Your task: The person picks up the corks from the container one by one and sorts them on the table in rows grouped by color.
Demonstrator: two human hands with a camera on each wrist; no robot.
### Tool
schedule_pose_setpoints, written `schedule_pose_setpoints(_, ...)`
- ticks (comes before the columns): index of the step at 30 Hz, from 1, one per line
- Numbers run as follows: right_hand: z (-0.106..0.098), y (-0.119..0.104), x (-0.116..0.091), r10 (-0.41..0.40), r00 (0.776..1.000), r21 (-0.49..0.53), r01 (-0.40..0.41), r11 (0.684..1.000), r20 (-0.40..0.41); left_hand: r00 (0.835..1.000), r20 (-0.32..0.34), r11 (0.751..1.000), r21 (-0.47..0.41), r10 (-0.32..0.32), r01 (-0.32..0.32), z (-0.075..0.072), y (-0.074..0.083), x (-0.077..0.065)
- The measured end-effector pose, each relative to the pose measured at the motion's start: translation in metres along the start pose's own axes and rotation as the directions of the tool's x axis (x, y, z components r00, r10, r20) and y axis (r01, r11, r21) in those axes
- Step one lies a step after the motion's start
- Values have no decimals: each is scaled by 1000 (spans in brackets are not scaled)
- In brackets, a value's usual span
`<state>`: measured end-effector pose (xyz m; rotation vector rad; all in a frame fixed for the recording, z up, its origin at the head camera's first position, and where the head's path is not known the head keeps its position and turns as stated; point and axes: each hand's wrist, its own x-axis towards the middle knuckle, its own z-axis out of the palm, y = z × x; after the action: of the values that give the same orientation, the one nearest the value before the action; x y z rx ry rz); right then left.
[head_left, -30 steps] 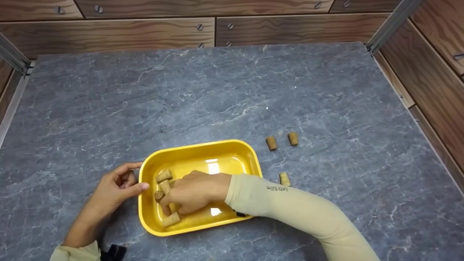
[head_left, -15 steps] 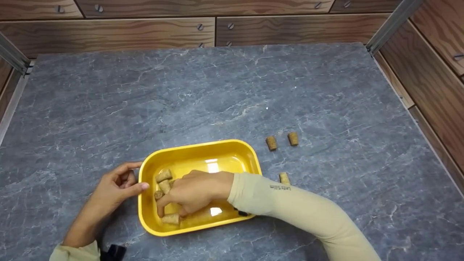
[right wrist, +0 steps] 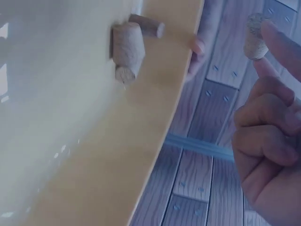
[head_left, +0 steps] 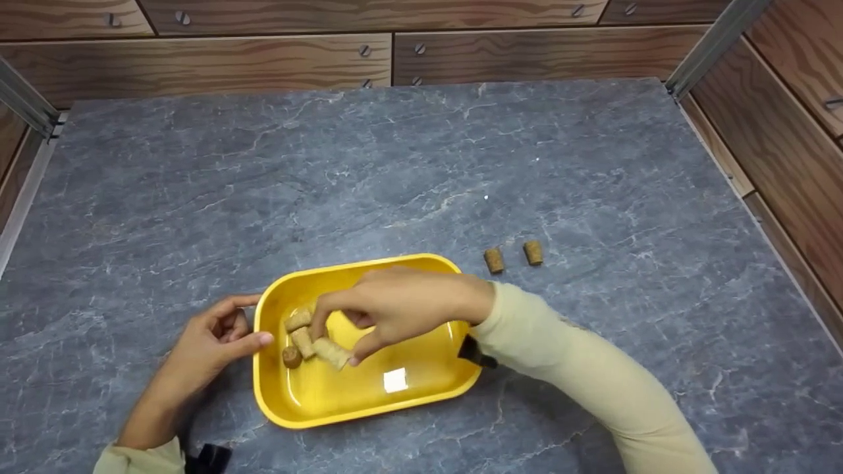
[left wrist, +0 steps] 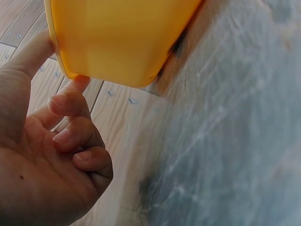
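A yellow rectangular tray [head_left: 355,419] sits on the table. My left hand [head_left: 211,339] holds its left end, thumb over the rim and index finger against the outside; in the left wrist view the other fingers are curled below the tray wall [left wrist: 113,47]. Above the tray, my right hand [head_left: 402,306] pinches a pale cork [head_left: 332,353] between thumb and index finger. The right wrist view shows this cork [right wrist: 255,44] raised higher than the tray rim. At the tray's left end lie a pale cork [head_left: 298,320], another pale cork [head_left: 303,342] and a darker one [head_left: 291,357].
Two brown corks, a left one [head_left: 493,261] and a right one [head_left: 533,253], stand on the grey marbled table [head_left: 395,164] beyond the tray's right end. Wood-patterned panels [head_left: 263,62] border the table. My right forearm [head_left: 579,355] covers part of the table's right side.
My right hand has risen from the tray floor, moving up and right with a cork in its pinch. The forearm now hides a pale cork that lay on the table. My left hand stays put.
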<state>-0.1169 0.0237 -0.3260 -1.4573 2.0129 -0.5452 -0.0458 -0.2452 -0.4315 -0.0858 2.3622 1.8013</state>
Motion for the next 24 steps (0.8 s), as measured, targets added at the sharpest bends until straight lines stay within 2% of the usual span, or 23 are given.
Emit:
schedule_pose_setpoints(5, -6, 7, -23, -14, 995, 97, 23, 995, -96, 1000, -1, 1000, -6, -14, 14, 0, 0, 0)
schedule_pose_setpoints(11, -8, 15, -51, -16, 978, 238, 66, 969, -208, 1000, -14, 1000, -13, -13, 13, 0, 0, -1)
schedule_pose_setpoints(18, -5, 28, -83, -53, 942, 295, 157, 942, -331, 1000, -11, 1000, -23, 8, -9, 1, -1, 1)
schedule_pose_setpoints(21, -4, 33, -96, -44, 936, 313, 161, 936, -348, 1000, -10, 999, -28, 20, -20, 1, -2, 1)
schedule_pose_setpoints(24, -4, 37, -110, -24, 931, 303, 143, 942, -365, 1000, -9, 999, -27, 30, -30, 1, -3, 1)
